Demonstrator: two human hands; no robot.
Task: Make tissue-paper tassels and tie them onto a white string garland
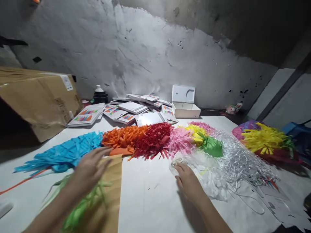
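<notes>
My left hand (91, 166), slightly blurred, hovers over brown paper (114, 181) with fingers stretched and apart and nothing in them. Its fingertips come near a flat orange piece (120, 151) and the blue fringed tassels (65, 150). Below that wrist lies light green fringed paper (80, 207), partly hidden by the forearm. My right hand (187, 179) has its fingers curled on the near left edge of a clear plastic bag (206, 174). Past the hands runs a row of fringed tassels: orange (125, 137), dark red (155, 139), pink (181, 140), yellow (195, 132) and green (211, 146).
Silver tinsel strands (240, 158) spread at the right. Several flat white boxes (132, 107) are heaped at the back, beside an open white box (187, 110). A large cardboard carton (41, 100) stands at the left. More yellow fringe (264, 137) sits at far right.
</notes>
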